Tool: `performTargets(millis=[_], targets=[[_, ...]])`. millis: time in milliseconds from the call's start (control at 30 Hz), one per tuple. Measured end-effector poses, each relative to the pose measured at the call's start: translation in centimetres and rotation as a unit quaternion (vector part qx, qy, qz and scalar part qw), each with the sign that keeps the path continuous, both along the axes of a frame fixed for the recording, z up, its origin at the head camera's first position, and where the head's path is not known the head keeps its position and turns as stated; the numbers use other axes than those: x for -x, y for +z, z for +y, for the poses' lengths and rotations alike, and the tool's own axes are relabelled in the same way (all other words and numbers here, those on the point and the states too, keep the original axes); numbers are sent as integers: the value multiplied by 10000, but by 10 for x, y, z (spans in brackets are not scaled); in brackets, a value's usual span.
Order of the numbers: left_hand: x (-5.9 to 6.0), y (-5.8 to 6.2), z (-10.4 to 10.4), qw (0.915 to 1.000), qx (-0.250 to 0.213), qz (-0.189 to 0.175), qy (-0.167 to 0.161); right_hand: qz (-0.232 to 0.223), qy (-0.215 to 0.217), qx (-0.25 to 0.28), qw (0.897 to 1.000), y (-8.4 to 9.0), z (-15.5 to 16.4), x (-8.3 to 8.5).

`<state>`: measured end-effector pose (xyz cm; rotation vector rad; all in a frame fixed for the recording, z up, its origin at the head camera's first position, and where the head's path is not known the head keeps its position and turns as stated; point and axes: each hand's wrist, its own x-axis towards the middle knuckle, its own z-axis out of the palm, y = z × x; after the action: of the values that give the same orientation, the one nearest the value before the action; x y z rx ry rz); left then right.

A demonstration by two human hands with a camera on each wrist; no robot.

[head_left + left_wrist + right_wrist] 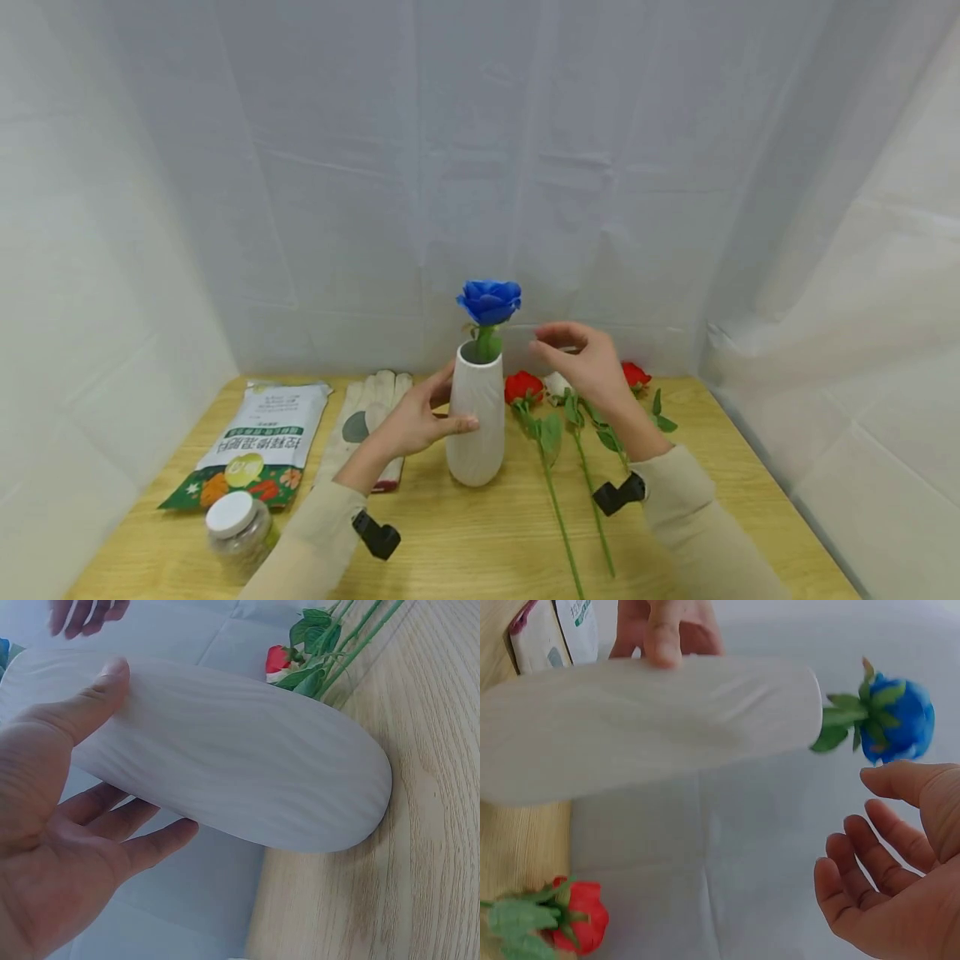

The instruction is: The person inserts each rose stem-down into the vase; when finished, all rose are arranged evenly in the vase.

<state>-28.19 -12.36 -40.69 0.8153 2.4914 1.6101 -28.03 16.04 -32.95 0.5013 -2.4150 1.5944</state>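
Note:
A white ribbed vase (476, 421) stands upright on the table, with a blue rose (489, 302) in its mouth; the lower stem is hidden inside. My left hand (420, 421) holds the vase from its left side, thumb across the front and fingers behind, as the left wrist view also shows. To the right of the blue rose, my right hand (588, 362) is raised with loosely bent fingers and nothing in them. In the right wrist view, its thumb and fingers (866, 859) are apart, close to the blue petals.
Right of the vase lie a red rose (523, 387), a white rose (557, 384) and another red rose (635, 374), stems toward me. Left of it are white gloves (367, 417), a fertilizer bag (258, 442) and a white-lidded jar (238, 533). Sheeting (480, 167) hangs behind.

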Motion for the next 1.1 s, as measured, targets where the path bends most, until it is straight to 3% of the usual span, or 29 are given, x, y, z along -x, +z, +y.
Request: performTargets(millis=[467,1100], targets=[[-4,3,-3,9998,73,-153,107,-188,-711,93,9973,-37,84,5],[-5,4,-5,9999,97,-102,73,-1189,-1339,165,9837,-94,159,0]])
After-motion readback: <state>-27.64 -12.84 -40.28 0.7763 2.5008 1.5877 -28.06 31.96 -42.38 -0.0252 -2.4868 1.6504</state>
